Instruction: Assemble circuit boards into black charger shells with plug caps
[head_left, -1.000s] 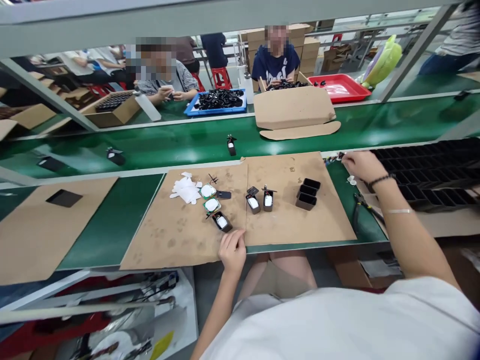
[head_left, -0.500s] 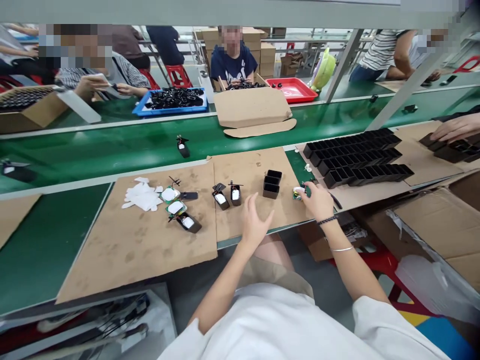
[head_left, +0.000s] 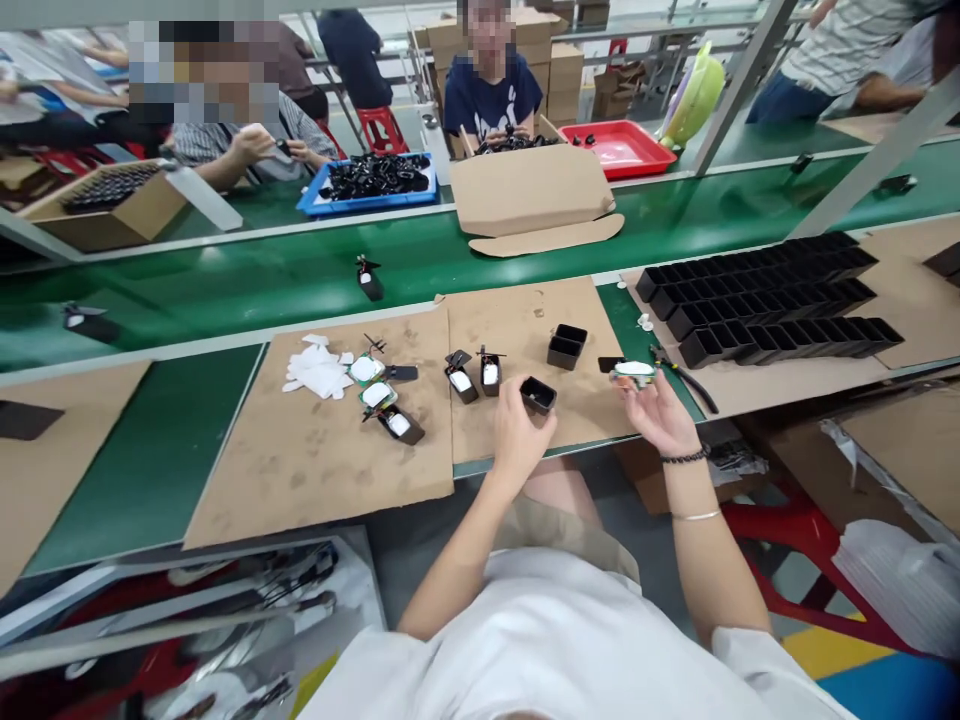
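My left hand is closed around a small black plastic case, its open end up. Between the fingers of my right hand is a green circuit board with a white pad on top and a black piece at its left. Two more black cases stand on the cardboard just beyond my left hand. To the left are two filled cases with white pads and wires sticking out. Farther left lie two circuit boards, another filled case and a pile of white pads.
Rows of black cases stand at the right, with pliers in front. Beyond the cardboard runs a green conveyor belt carrying filled cases. Co-workers sit across, near a blue tray and a red tray.
My left hand has closed on a black case and drawn it nearer. My right hand has lifted the circuit board off the table. The view has shifted, and the co-worker's hand at right is out of sight.
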